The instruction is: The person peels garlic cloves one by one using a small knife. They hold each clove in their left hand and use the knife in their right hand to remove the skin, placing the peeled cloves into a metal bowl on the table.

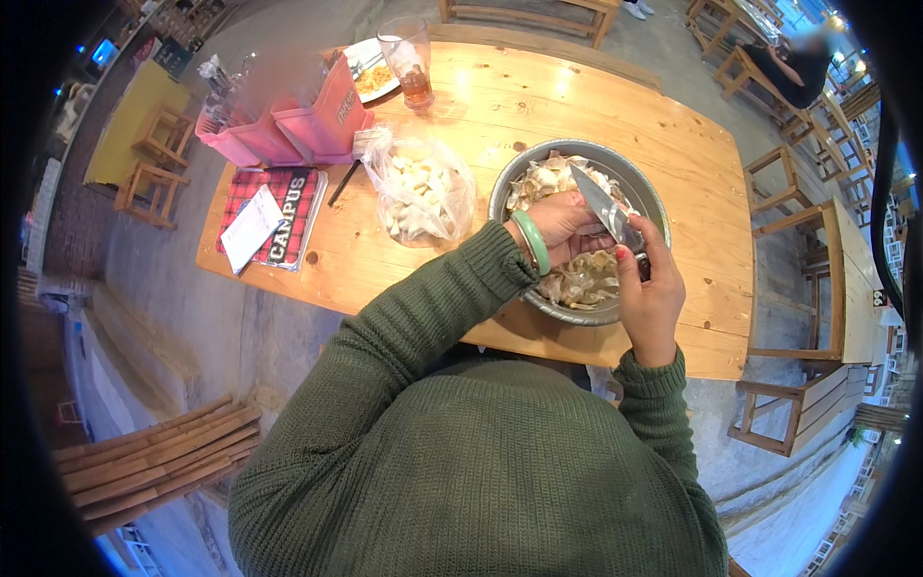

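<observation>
My right hand (652, 288) grips a kitchen knife (597, 202), its blade pointing up and to the left over a round metal pan (652, 195). My left hand (559, 229), with a pale green bangle at the wrist, is bent under the blade, touching or almost touching my right fingertips. Whether a garlic clove lies between its fingers cannot be made out. Garlic cloves and papery garlic skins (577, 281) lie in the pan beneath both hands. Left of the pan stands an open clear plastic bag (461, 195) holding many peeled garlic cloves (418, 184).
On the wooden table (577, 101) stand pink cutlery holders (317, 119), a glass with a brown drink (416, 79) and a plate of food remains (375, 76). A plaid notebook (306, 209) with papers (252, 223) lies at the left. A person (793, 68) sits far off at upper right.
</observation>
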